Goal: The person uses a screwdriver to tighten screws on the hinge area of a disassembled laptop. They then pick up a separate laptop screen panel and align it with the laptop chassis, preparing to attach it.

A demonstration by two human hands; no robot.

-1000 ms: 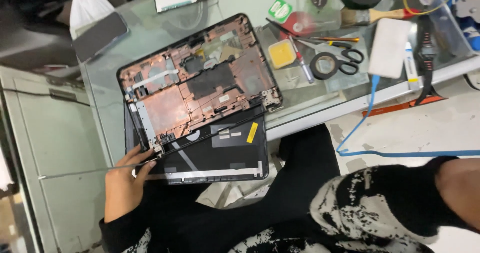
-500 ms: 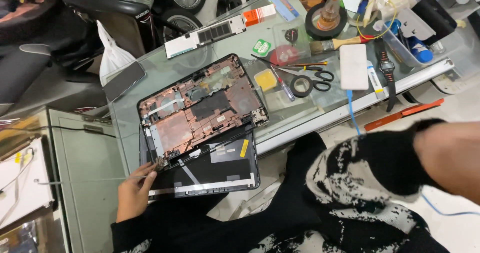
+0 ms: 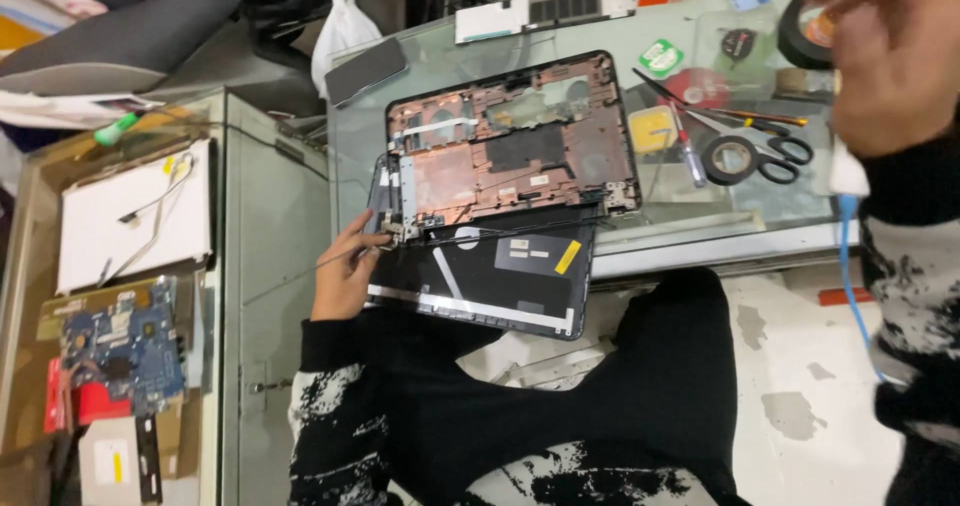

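Two hands appear in the head view. Left hand (image 3: pixel 345 271), in a black-and-white patterned sleeve, rests at the left hinge corner of an opened laptop base (image 3: pixel 510 141), its fingers curled together against the hinge (image 3: pixel 390 231); whether they pinch the thin black cable (image 3: pixel 500 231) running across the hinge line cannot be told. Base lies on a glass table (image 3: pixel 700 241), inner copper-toned frame exposed, its rear edge parallel to the table's near edge. Black display lid (image 3: pixel 480 276) overhangs that near edge toward the person's lap. Open glass lies between the base and the scissors (image 3: pixel 775 151), black tape roll (image 3: pixel 728 158) and screwdriver (image 3: pixel 685 146) on the right. Right hand (image 3: pixel 885 56) is raised close to the camera, blurred and cut off by the upper right frame edge; its fingers seem loosely spread, holding nothing discernible. Left of the table, a lower cabinet top carries a blue circuit board (image 3: pixel 125 346) and a white panel (image 3: pixel 135 216).
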